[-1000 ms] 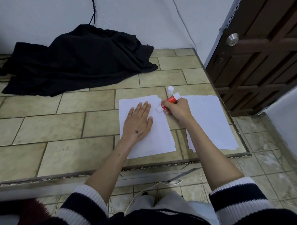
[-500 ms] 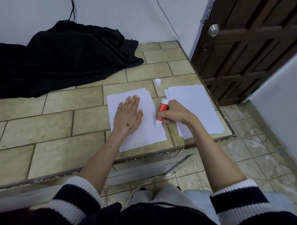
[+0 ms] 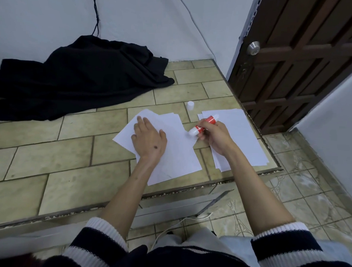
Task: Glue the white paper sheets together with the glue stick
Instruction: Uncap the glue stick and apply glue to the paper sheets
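Left hand [image 3: 149,140] flat on sheets [image 3: 176,153]; right hand [image 3: 216,138] tilts glue stick [image 3: 203,125] tip down-left

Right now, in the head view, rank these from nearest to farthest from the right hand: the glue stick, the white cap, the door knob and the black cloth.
1. Glue stick: gripped in the right hand itself.
2. White cap: on the tiles just beyond the hand, slightly left.
3. Door knob and black cloth: knob up and right, cloth far left; too close to call.
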